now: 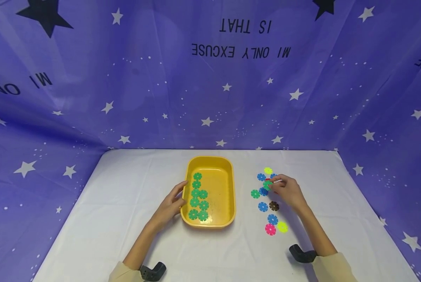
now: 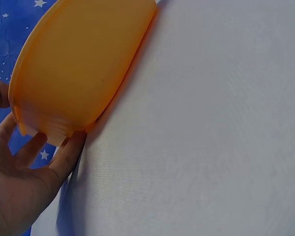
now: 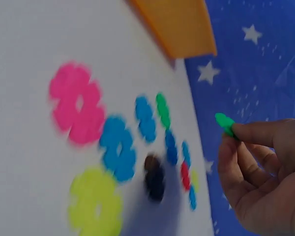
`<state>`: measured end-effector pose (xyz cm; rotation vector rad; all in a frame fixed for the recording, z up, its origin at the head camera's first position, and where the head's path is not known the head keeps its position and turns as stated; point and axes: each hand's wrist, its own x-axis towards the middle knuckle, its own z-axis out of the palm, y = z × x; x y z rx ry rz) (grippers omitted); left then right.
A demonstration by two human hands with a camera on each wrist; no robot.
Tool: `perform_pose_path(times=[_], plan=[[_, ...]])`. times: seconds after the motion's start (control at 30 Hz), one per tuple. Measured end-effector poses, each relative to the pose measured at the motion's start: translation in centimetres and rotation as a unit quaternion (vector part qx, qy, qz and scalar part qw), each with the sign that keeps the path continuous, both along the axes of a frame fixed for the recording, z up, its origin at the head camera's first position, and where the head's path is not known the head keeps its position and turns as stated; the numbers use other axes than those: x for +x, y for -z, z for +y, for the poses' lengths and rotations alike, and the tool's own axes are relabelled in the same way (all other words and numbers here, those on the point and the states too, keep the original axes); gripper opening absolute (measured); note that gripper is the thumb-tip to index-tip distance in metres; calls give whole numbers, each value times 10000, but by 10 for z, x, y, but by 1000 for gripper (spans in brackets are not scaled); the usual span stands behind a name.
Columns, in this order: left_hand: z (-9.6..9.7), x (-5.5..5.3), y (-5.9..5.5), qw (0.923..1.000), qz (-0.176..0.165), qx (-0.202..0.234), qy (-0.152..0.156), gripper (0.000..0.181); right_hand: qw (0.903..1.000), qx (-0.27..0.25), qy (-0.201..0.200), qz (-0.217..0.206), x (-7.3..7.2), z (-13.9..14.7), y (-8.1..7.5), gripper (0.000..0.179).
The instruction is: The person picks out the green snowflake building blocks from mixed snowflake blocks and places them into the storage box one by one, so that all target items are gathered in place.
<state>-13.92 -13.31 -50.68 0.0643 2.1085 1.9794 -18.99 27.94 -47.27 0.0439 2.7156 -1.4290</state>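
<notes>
Between thumb and fingertips, my right hand (image 1: 287, 192) pinches a small green notched plastic disc (image 3: 225, 124), held above the loose discs on the right. A yellow tray (image 1: 228, 225) sits left of them, with several green discs (image 1: 203, 205) lying in its left half. My left hand (image 1: 167, 211) touches the tray's left side, its fingers spread along the outer wall and rim. Around the right hand lie several blue discs (image 1: 263, 206), a green disc (image 1: 255, 194) and a brown disc (image 1: 274, 206); a red one is mostly hidden behind the held disc.
Nearer the front are a pink disc (image 1: 270, 229) and a yellow-green disc (image 1: 282, 226); another yellow-green disc (image 1: 268, 170) lies farthest back. White cloth (image 1: 126, 188) covers the table. A purple star-printed curtain (image 1: 182, 98) rises behind it and at both sides.
</notes>
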Motion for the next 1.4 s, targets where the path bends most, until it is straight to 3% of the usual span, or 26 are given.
perform_pose_path(times=[0.17, 0.3, 0.47, 0.7, 0.87, 1.03, 1.27, 1.4], plan=[[0, 0, 0, 10000, -7, -19, 6, 66, 9942, -880, -549, 277, -1, -34, -19, 29], [-1, 0, 0, 10000, -10, -29, 1, 66, 9885, -1229, -865, 188, -5, -66, -31, 31], [-1, 0, 0, 10000, 14, 3, 38, 64, 9824, -1542, -1054, -33, -13, -105, -35, 30], [-1, -1, 1, 10000, 22, 1, 44, 65, 9788, -1407, -1479, 186, -20, -154, -23, 26], [0, -1, 1, 10000, 24, 18, 20, 66, 9784, -1319, -1589, 118, -22, -178, -17, 26], [0, -1, 1, 10000, -6, 38, 1, 66, 9831, -1082, -1472, -81, -28, -191, -8, 26], [-1, 0, 1, 10000, 6, -1, -4, 66, 9916, -334, -1196, -363, -29, -202, 3, 26], [-1, 0, 0, 10000, 22, -48, 41, 66, 9928, -361, -1010, -532, -29, -205, 7, 28]])
